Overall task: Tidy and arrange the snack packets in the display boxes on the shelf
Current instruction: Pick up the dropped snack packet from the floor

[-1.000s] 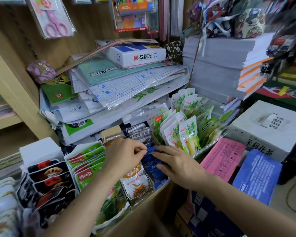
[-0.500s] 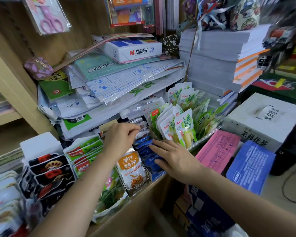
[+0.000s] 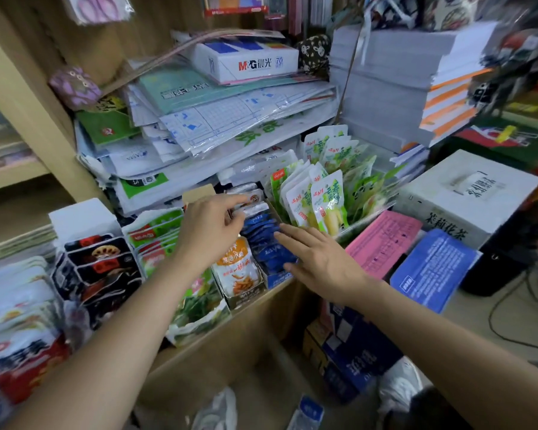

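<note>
- Left hand (image 3: 212,226) half-curled at the silver packets (image 3: 249,202); whether it pinches one, I cannot tell
- Right hand (image 3: 319,259) flat, straight fingers on blue packets (image 3: 263,231) by the shelf (image 3: 258,318) front edge

left hand (image 3: 212,226): back up, reaching forward and slightly right; index finger (image 3: 238,200) stretched out, thumb (image 3: 235,219) below it, other fingers bent; grip not readable
left forearm (image 3: 121,321): bare, runs up from lower-left corner, wrist straight
right hand (image 3: 322,259): palm down, flat, fingers (image 3: 295,240) straight and slightly spread, pointing up-left
right forearm (image 3: 432,330): bare, comes in from lower right, wrist in line
hands: near each other, not touching
</note>
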